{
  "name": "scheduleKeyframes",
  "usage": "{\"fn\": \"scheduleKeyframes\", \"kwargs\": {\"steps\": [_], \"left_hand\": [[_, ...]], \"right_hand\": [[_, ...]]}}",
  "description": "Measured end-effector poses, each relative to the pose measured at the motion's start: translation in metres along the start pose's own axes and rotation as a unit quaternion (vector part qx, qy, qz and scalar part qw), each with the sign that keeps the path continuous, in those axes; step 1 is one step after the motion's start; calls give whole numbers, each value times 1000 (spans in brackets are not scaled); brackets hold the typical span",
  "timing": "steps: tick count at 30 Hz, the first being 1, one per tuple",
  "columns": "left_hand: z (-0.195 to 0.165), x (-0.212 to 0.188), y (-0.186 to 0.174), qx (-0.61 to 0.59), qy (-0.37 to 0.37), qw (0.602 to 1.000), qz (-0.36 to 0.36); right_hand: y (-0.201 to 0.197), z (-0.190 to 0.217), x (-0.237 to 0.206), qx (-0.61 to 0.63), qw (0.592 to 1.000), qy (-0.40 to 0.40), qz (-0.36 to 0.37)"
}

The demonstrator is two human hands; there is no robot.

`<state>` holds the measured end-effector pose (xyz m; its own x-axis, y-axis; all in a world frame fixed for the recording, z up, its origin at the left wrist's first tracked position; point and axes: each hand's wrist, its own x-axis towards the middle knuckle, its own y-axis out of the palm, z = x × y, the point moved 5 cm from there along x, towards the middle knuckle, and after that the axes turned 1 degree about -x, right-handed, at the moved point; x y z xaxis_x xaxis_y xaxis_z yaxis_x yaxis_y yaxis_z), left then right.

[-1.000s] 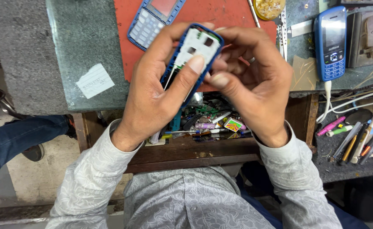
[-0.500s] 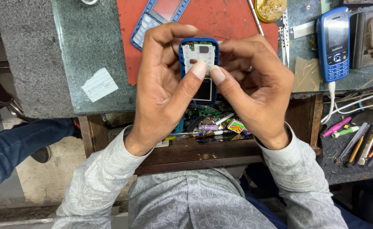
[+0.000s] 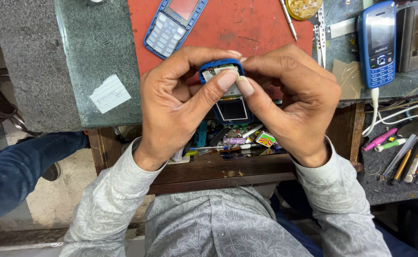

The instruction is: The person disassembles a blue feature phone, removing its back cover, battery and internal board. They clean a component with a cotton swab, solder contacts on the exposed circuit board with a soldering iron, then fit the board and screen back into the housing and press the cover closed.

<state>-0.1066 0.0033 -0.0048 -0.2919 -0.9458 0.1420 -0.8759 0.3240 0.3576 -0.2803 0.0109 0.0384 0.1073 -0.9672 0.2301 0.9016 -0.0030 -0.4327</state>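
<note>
Blue, opened mobile phone body (image 3: 228, 97), circuit side up, is held above the edge of the grey stone table (image 3: 99, 57) and an open drawer (image 3: 232, 143). It is gripped between the left hand (image 3: 180, 104) and right hand (image 3: 290, 104); both thumbs are pressed on its upper part, fingers curled closed behind it. A blue keypad cover (image 3: 173, 24) lies on the red mat (image 3: 247, 26).
</note>
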Motion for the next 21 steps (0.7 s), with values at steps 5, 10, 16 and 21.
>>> {"fn": "scheduleKeyframes", "kwargs": {"steps": [5, 10, 16, 21], "left_hand": [[0, 0, 1, -26, -23, 999, 11], [-2, -1, 2, 16, -25, 999, 15], [-5, 1, 2, 59, -15, 998, 24], [-5, -1, 1, 63, -3, 998, 28]], "right_hand": [[-3, -5, 1, 27, 999, 13, 22], [-2, -16, -4, 98, 994, 44, 35], [0, -25, -8, 141, 988, 36, 49], [3, -26, -10, 162, 985, 39, 44]]}}
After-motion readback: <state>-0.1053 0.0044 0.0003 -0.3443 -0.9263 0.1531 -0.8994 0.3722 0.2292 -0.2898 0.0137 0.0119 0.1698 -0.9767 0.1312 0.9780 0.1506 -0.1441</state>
